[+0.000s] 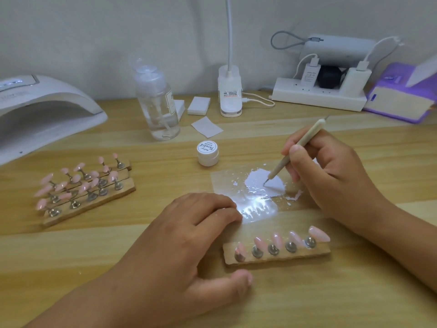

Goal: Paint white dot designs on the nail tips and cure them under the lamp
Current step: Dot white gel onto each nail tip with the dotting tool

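At 3 o'clock of the film (222, 183), your right hand (331, 171) holds the dotting tool (295, 150) in a pinch grip, tip in the white paint (262, 183), likely loading. Left hand (189, 223) lies flat, grip slack, steadying the film. 5 nail tips (276, 242) sit at 6 o'clock, lamp (42, 114) at 10.

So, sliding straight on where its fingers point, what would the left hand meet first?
The left hand would likely meet the clear palette sheet first; its fingertips seem at its edge.

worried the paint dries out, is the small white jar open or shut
Shut: the small round white jar stands upright with its printed lid seated on top.
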Tool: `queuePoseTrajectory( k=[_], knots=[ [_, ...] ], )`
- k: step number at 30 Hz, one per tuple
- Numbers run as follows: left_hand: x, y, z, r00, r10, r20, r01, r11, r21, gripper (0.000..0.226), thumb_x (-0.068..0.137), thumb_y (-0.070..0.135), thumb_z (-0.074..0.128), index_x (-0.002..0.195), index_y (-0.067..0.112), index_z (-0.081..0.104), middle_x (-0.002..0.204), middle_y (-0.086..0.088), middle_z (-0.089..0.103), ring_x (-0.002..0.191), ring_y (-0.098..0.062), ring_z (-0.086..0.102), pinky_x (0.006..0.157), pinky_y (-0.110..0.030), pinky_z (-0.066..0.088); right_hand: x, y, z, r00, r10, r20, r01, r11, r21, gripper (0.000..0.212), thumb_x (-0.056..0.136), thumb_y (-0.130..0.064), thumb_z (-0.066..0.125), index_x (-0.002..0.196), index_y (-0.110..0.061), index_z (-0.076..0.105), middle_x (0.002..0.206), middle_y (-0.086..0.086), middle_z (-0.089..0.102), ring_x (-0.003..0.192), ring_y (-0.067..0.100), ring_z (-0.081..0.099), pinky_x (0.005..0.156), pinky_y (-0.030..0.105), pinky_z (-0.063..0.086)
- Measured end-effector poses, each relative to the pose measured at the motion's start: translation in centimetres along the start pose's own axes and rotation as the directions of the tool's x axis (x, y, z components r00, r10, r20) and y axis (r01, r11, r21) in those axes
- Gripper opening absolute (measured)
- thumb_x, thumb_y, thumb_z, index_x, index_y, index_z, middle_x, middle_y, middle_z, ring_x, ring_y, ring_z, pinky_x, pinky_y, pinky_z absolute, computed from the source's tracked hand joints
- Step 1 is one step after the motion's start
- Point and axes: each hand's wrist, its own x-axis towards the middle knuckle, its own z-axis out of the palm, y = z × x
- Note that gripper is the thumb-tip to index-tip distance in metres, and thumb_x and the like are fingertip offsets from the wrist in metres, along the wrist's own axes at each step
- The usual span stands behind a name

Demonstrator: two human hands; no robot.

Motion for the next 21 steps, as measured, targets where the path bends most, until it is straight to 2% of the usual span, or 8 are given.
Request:
queuePoseTrajectory(
  k=[2, 4, 8, 11, 14, 19, 21],
  knots=[
    [-0.1, -0.1, 0.1, 1.0, -0.007, -0.025, 0.007, 1.0, -0.01, 0.058, 0.078, 0.065, 0.059, 0.118, 0.023, 0.067, 0.127, 0.01, 0.057, 0.12, -0.011, 0.053, 0.1, -0.027, 0.04, 0.1, 0.2, -0.2, 0.997, 0.0, -0.071, 0.006, 0.996, 0.095, 0.013, 0.098, -0.02, 0.047, 0.091, -0.022, 0.058, 0.061, -0.006, 0.056, 0.059, 0.008, 0.052, 0.063, 0.019, 0.044],
    [-0.3, 0.1, 0.0, 0.995, -0.019, -0.094, 0.017, 1.0, -0.021, 0.057, 0.076, 0.063, 0.061, 0.117, 0.024, 0.07, 0.128, 0.009, 0.056, 0.12, -0.014, 0.052, 0.101, -0.029, 0.039, 0.1, 0.0, -0.4, 0.992, 0.029, -0.121, -0.007, 0.984, 0.177, 0.016, 0.101, -0.014, 0.045, 0.093, -0.018, 0.058, 0.06, -0.006, 0.057, 0.061, 0.003, 0.053, 0.067, 0.014, 0.044],
    [-0.2, 0.3, 0.0, 0.974, -0.049, -0.222, 0.019, 0.99, -0.136, 0.035, 0.072, 0.052, 0.07, 0.099, 0.031, 0.077, 0.109, 0.016, 0.061, 0.106, -0.01, 0.058, 0.095, -0.03, 0.04, 0.4, -1.0, -0.5, 0.962, 0.195, -0.193, -0.112, 0.922, 0.371, 0.022, 0.104, -0.019, 0.045, 0.087, -0.021, 0.059, 0.055, -0.007, 0.055, 0.058, 0.009, 0.05, 0.063, 0.021, 0.045],
    [-0.1, 0.5, 0.0, 0.972, -0.101, -0.214, 0.048, 0.969, -0.242, 0.018, 0.073, 0.052, 0.071, 0.087, 0.042, 0.077, 0.094, 0.021, 0.06, 0.094, -0.005, 0.058, 0.089, -0.024, 0.038, 0.5, -2.3, -0.6, 0.941, 0.269, -0.205, -0.139, 0.86, 0.491, 0.022, 0.102, -0.027, 0.048, 0.084, -0.02, 0.058, 0.055, -0.008, 0.054, 0.055, 0.01, 0.05, 0.059, 0.022, 0.046],
    [-0.1, 1.1, 0.3, 0.975, -0.107, -0.197, 0.058, 0.97, -0.238, 0.015, 0.074, 0.052, 0.07, 0.082, 0.042, 0.078, 0.087, 0.021, 0.06, 0.088, -0.002, 0.057, 0.085, -0.025, 0.037, 0.2, -4.0, -0.8, 0.946, 0.255, -0.199, -0.119, 0.847, 0.518, 0.019, 0.097, -0.032, 0.049, 0.085, -0.021, 0.058, 0.056, -0.008, 0.054, 0.056, 0.011, 0.05, 0.058, 0.022, 0.046],
    [-0.4, 1.9, 0.3, 0.955, -0.203, -0.218, 0.118, 0.929, -0.352, 0.008, 0.071, 0.043, 0.077, 0.075, 0.036, 0.079, 0.08, 0.016, 0.065, 0.083, -0.005, 0.062, 0.084, -0.027, 0.038, -1.0, -6.2, -0.9, 0.97, 0.165, -0.178, -0.049, 0.849, 0.526, 0.014, 0.097, -0.032, 0.057, 0.086, -0.022, 0.056, 0.059, -0.007, 0.055, 0.056, 0.012, 0.052, 0.056, 0.024, 0.045],
    [-0.5, 2.1, 0.2, 0.95, -0.179, -0.254, 0.108, 0.956, -0.271, 0.006, 0.071, 0.039, 0.077, 0.072, 0.034, 0.078, 0.075, 0.015, 0.067, 0.075, -0.004, 0.061, 0.079, -0.029, 0.039, -1.9, -6.9, -0.9, 0.979, 0.107, -0.173, -0.009, 0.871, 0.492, 0.016, 0.094, -0.033, 0.063, 0.087, -0.022, 0.055, 0.059, -0.008, 0.053, 0.055, 0.011, 0.051, 0.055, 0.024, 0.044]
  ],
)
